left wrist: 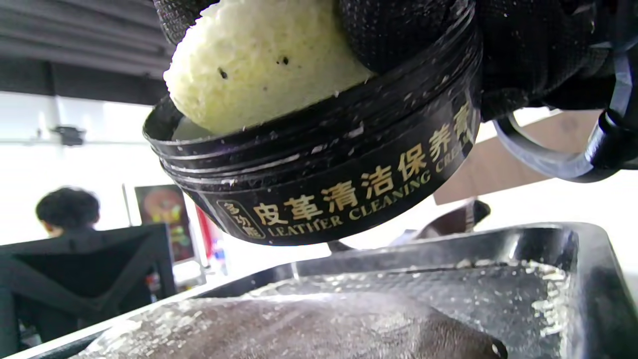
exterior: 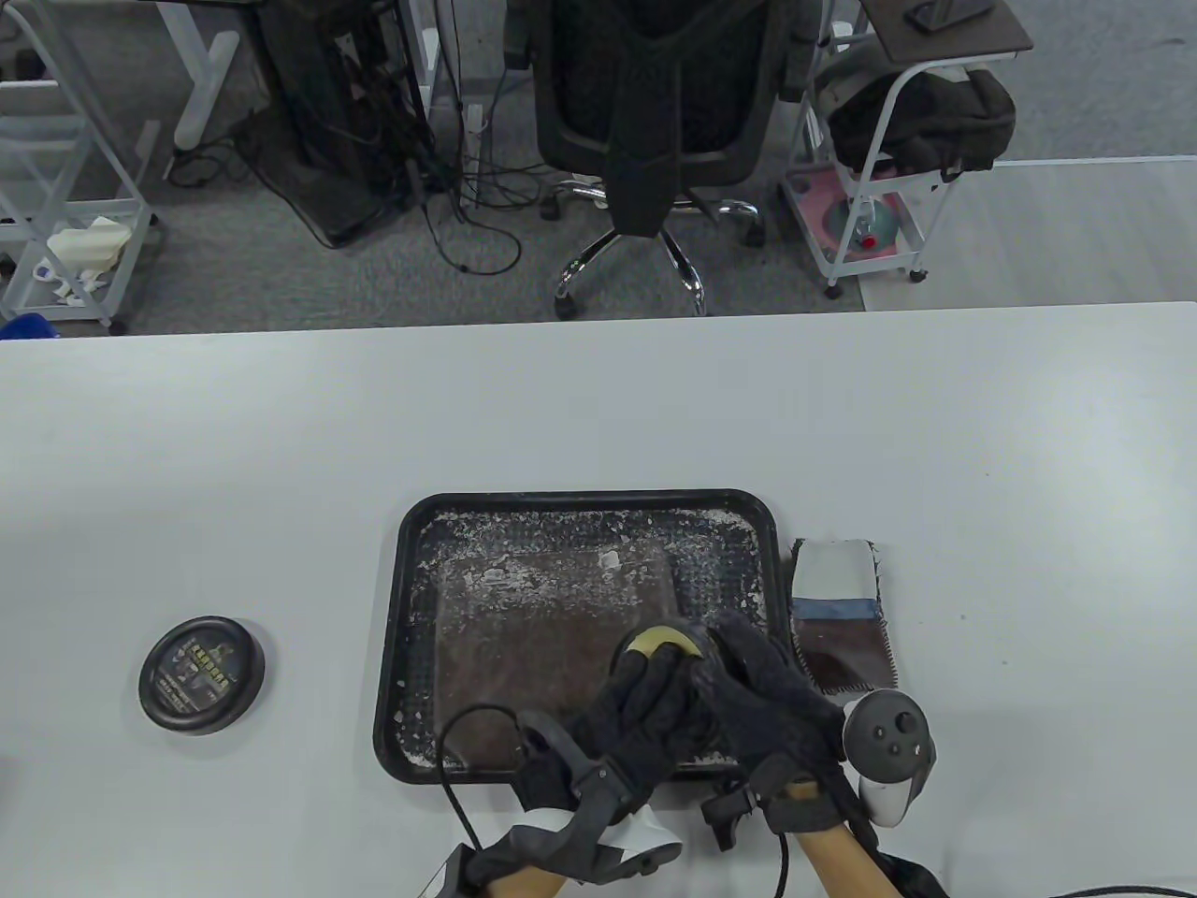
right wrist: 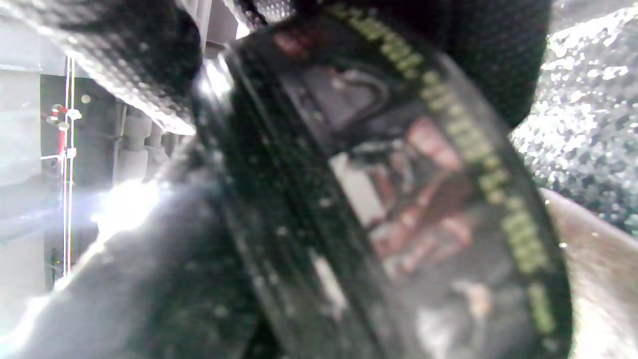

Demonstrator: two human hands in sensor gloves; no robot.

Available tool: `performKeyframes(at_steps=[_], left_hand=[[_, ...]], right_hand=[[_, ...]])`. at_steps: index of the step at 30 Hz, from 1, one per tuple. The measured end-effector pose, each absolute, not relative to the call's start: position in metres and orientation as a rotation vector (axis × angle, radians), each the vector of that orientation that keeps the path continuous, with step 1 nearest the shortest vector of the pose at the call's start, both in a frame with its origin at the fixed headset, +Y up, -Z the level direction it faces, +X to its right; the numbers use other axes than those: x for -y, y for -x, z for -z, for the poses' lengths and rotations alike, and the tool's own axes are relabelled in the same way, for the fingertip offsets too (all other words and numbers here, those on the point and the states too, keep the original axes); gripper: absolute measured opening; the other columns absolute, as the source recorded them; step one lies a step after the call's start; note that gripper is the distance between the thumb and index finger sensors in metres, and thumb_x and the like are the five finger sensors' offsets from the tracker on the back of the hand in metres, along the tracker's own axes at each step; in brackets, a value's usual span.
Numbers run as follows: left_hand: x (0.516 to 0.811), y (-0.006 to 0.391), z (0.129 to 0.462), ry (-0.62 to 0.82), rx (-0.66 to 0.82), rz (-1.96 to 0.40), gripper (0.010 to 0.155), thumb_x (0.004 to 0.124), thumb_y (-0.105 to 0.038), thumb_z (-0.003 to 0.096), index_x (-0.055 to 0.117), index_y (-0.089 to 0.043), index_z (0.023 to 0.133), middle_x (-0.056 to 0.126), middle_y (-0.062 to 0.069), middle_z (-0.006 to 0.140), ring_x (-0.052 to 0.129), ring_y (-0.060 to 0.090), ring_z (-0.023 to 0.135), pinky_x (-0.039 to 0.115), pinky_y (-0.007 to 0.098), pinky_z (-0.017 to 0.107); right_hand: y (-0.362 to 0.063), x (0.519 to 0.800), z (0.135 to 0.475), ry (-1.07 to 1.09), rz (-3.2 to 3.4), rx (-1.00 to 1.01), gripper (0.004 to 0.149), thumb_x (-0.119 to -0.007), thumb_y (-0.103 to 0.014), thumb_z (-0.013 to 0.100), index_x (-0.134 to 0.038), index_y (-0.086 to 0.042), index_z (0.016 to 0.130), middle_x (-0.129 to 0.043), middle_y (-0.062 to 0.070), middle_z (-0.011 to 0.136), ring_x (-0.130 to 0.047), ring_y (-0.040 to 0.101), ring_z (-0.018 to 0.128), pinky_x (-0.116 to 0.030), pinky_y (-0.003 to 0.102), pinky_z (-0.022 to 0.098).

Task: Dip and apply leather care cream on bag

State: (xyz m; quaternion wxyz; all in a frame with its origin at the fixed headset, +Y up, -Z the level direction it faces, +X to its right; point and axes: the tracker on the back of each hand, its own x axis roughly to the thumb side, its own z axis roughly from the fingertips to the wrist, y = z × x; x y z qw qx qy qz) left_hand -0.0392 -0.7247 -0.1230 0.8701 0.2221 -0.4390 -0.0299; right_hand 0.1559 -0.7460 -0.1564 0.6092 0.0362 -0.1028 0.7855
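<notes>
A brown leather bag (exterior: 524, 636) lies flat in a black tray (exterior: 393, 655), both flecked with white cream. Over the tray's near right part my right hand (exterior: 748, 664) grips an open black tin of leather cream (exterior: 703, 645), lifted and tilted. My left hand (exterior: 659, 662) pinches a yellow sponge (exterior: 655, 642) and presses it into the tin. The left wrist view shows the sponge (left wrist: 259, 65) sunk in the tin (left wrist: 349, 164) above the bag (left wrist: 299, 329). The right wrist view is filled by the blurred tin (right wrist: 398, 199).
The tin's black lid (exterior: 201, 673) lies on the white table, left of the tray. A folded cloth swatch (exterior: 839, 608) sits just right of the tray. An office chair (exterior: 645, 122) and carts stand beyond the table's far edge.
</notes>
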Motion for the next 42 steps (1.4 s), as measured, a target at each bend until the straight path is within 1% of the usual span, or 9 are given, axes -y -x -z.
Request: performKeyframes(at_steps=[4, 6, 9, 16, 21, 24, 31, 35, 42], left_hand=[[0.72, 0.045, 0.122, -0.507, 0.883, 0.02, 0.053, 0.076, -0.028, 0.0481, 0.07, -0.022, 0.1, 0.071, 0.013, 0.103, 0.083, 0.037, 0.093, 0.07, 0.049, 0.069], [0.718, 0.051, 0.122, -0.529, 0.876, 0.007, 0.053, 0.076, -0.028, 0.0482, 0.07, -0.022, 0.1, 0.071, 0.012, 0.103, 0.083, 0.037, 0.093, 0.07, 0.049, 0.069], [0.719, 0.059, 0.123, -0.525, 0.859, -0.028, 0.053, 0.076, -0.028, 0.0482, 0.07, -0.022, 0.1, 0.071, 0.012, 0.103, 0.083, 0.037, 0.093, 0.07, 0.05, 0.069], [0.723, 0.071, 0.127, -0.505, 0.834, -0.019, 0.053, 0.076, -0.028, 0.0482, 0.07, -0.022, 0.1, 0.071, 0.012, 0.104, 0.083, 0.037, 0.093, 0.07, 0.05, 0.069], [0.724, 0.078, 0.128, -0.507, 0.816, -0.023, 0.053, 0.076, -0.028, 0.0481, 0.07, -0.023, 0.1, 0.072, 0.012, 0.104, 0.083, 0.036, 0.093, 0.069, 0.05, 0.069], [0.725, 0.082, 0.13, -0.503, 0.807, -0.027, 0.053, 0.076, -0.028, 0.0482, 0.07, -0.023, 0.1, 0.072, 0.012, 0.104, 0.083, 0.036, 0.093, 0.069, 0.05, 0.069], [0.725, 0.086, 0.131, -0.49, 0.791, -0.034, 0.053, 0.076, -0.029, 0.048, 0.071, -0.024, 0.1, 0.072, 0.011, 0.104, 0.083, 0.036, 0.093, 0.069, 0.05, 0.069], [0.725, 0.087, 0.131, -0.489, 0.787, -0.029, 0.053, 0.076, -0.029, 0.0479, 0.071, -0.024, 0.1, 0.073, 0.01, 0.104, 0.084, 0.035, 0.093, 0.069, 0.05, 0.069], [0.726, 0.089, 0.131, -0.484, 0.775, -0.035, 0.052, 0.076, -0.029, 0.048, 0.071, -0.024, 0.1, 0.073, 0.01, 0.104, 0.084, 0.035, 0.093, 0.069, 0.05, 0.07]], right_hand=[[-0.163, 0.745, 0.157, -0.052, -1.786, 0.265, 0.07, -0.09, -0.045, 0.056, -0.066, -0.003, 0.106, -0.073, 0.031, 0.088, -0.093, 0.046, 0.066, -0.087, 0.05, 0.045], [-0.174, 0.744, 0.158, -0.024, -1.799, 0.312, 0.07, -0.09, -0.045, 0.056, -0.066, -0.003, 0.107, -0.073, 0.031, 0.088, -0.092, 0.046, 0.067, -0.087, 0.05, 0.045], [-0.191, 0.742, 0.16, 0.02, -1.772, 0.369, 0.07, -0.09, -0.044, 0.057, -0.065, -0.003, 0.107, -0.072, 0.031, 0.089, -0.091, 0.047, 0.068, -0.086, 0.051, 0.046], [-0.245, 0.738, 0.159, 0.149, -1.659, 0.516, 0.069, -0.089, -0.043, 0.058, -0.062, -0.004, 0.109, -0.069, 0.031, 0.093, -0.088, 0.049, 0.072, -0.083, 0.053, 0.049], [-0.294, 0.737, 0.153, 0.295, -1.585, 0.608, 0.069, -0.088, -0.041, 0.059, -0.058, -0.006, 0.111, -0.064, 0.031, 0.098, -0.083, 0.05, 0.078, -0.079, 0.055, 0.054], [-0.313, 0.738, 0.151, 0.371, -1.575, 0.649, 0.07, -0.087, -0.041, 0.059, -0.056, -0.007, 0.111, -0.062, 0.03, 0.099, -0.082, 0.049, 0.079, -0.078, 0.055, 0.055], [-0.345, 0.751, 0.148, 0.517, -1.534, 0.689, 0.069, -0.087, -0.04, 0.06, -0.055, -0.008, 0.112, -0.061, 0.03, 0.101, -0.08, 0.05, 0.081, -0.077, 0.055, 0.057], [-0.357, 0.76, 0.148, 0.592, -1.523, 0.679, 0.069, -0.087, -0.039, 0.06, -0.055, -0.008, 0.112, -0.06, 0.03, 0.102, -0.08, 0.05, 0.082, -0.077, 0.056, 0.058], [-0.366, 0.783, 0.154, 0.694, -1.539, 0.532, 0.067, -0.084, -0.038, 0.061, -0.055, -0.006, 0.112, -0.061, 0.032, 0.102, -0.081, 0.052, 0.081, -0.077, 0.056, 0.057]])
